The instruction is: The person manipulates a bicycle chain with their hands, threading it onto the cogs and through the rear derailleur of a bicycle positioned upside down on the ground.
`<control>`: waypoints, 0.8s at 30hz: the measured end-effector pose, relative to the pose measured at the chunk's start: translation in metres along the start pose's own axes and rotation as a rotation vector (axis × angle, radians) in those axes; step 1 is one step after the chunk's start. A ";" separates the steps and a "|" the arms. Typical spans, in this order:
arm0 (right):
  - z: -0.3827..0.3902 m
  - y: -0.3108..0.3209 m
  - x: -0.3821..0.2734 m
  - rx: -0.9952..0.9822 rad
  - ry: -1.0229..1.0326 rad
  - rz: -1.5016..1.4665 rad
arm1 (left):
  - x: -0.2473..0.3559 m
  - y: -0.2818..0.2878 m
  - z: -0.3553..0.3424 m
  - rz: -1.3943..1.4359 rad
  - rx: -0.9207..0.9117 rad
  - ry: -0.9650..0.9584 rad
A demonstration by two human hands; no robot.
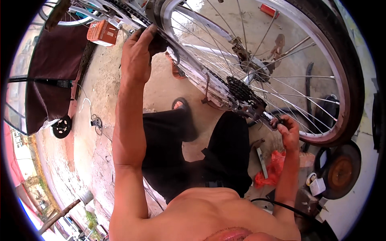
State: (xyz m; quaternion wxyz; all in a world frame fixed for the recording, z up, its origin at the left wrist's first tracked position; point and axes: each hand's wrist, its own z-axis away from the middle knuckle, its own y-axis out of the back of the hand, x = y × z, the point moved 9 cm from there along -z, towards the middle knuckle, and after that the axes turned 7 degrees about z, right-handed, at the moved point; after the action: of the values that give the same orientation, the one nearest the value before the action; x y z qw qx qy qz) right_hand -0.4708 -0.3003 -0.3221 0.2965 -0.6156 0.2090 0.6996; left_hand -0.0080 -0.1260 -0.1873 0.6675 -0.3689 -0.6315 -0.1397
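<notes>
A white bicycle frame (193,66) is raised in front of me, its spoked rear wheel with a black tyre (356,76) filling the upper right. My left hand (138,50) is closed at the frame near the chain (130,15) and crank area; what its fingers wrap round is hidden. Lower down at the right, my right hand (287,130) pinches the dark rear derailleur (267,116). Just above those fingers sits the black sprocket cassette (242,90) at the wheel's hub side.
An orange box (102,33) stands at upper left, beside a dark red panel (52,60) with a small black wheel (62,127) below it. Near my right forearm lie a red plastic bag (273,164), a brick (307,159) and a round rusty disc (342,170).
</notes>
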 end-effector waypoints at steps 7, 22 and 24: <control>-0.002 -0.009 -0.005 0.015 -0.044 0.046 | -0.005 -0.036 0.003 0.331 -0.077 0.099; -0.004 -0.004 0.002 -0.003 -0.044 -0.109 | -0.020 -0.135 0.070 -0.288 -0.462 0.133; -0.005 -0.006 0.002 -0.023 -0.038 -0.073 | -0.017 -0.141 0.076 -0.287 -0.460 0.088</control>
State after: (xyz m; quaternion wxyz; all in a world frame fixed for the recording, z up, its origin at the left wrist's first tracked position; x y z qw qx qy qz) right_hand -0.4637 -0.2990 -0.3242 0.3188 -0.6126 0.1727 0.7023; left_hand -0.1585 -0.1769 -0.1640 0.5663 -0.4111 -0.5994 -0.3886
